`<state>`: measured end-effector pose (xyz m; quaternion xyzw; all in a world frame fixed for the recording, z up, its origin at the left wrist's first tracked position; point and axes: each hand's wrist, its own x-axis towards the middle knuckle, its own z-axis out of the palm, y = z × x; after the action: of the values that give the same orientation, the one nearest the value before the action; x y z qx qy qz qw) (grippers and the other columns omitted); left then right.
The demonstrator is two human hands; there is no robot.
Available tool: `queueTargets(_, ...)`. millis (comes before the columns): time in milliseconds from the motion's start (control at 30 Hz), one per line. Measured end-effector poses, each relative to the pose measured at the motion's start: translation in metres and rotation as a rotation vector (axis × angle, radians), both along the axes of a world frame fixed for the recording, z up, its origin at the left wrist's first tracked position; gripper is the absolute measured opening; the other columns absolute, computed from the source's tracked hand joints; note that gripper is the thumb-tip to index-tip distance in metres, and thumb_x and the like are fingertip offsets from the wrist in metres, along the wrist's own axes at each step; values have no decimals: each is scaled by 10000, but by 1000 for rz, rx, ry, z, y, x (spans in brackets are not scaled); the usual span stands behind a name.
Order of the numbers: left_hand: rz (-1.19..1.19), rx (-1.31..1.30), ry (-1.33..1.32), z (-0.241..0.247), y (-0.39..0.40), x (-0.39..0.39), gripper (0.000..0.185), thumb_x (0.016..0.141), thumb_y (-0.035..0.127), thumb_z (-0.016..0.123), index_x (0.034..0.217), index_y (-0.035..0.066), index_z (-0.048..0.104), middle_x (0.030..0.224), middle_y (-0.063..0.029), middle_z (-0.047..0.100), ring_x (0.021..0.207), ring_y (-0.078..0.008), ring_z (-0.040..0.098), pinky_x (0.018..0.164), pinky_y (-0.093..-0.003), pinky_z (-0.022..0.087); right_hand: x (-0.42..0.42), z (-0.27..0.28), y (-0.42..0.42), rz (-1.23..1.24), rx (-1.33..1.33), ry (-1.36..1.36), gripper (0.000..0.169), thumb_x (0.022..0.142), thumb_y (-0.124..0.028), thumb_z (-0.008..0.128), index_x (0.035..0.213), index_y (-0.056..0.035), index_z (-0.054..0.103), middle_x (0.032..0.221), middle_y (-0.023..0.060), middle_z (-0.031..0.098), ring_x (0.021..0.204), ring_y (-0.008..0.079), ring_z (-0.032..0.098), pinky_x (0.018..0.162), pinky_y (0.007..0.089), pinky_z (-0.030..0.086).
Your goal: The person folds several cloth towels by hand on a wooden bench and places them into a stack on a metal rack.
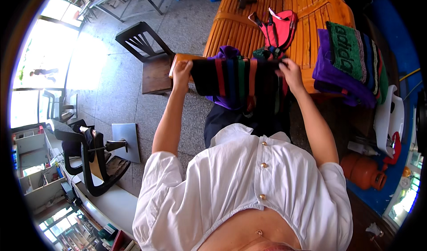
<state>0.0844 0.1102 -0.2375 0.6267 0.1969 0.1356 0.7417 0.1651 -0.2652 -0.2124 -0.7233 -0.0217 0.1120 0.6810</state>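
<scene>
My left hand (182, 73) grips the upper left corner of a black striped cloth (223, 76), with red, blue, green and orange bands. At the opposite end, my right hand (291, 74) holds the upper right corner; its fingers are slightly blurred. The cloth hangs stretched between both hands above my lap. Behind and below it, a purple cloth (229, 52) shows in part. Just beyond lies a pink-red child's backpack (284, 27) on a wooden slatted bench (247, 19). To the right, folded purple and striped towels (348, 56) are stacked on the bench, the top one bearing writing.
A dark pistol-shaped object (247, 2) lies farther along the bench. Left of the bench stands a wooden chair (156, 71). An orange gas cylinder (360, 171) and a white plastic chair (389, 117) are at my right. A black swivel chair (87, 164) is at left.
</scene>
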Motion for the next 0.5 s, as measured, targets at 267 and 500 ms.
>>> queueTargets(267, -261, 366, 473, -89, -19, -13, 702, 760, 401, 638, 1221, -61, 380, 1168, -226, 502, 1120, -312, 468, 933, -340, 354, -16, -73, 1, 8, -645, 300, 563, 782, -381, 600, 1132, 30, 440, 955, 184, 583, 866, 289, 577, 718, 389, 490)
queueTargets(500, 97, -406, 588, -107, -25, -46, 314, 733, 279, 701, 869, 28, 570, 765, -70, 583, 651, -190, 574, 553, -289, 468, -29, -73, 27, -307, 235, 969, 391, 707, -306, 728, 952, -64, 542, 790, 116, 543, 654, 224, 538, 592, 357, 497)
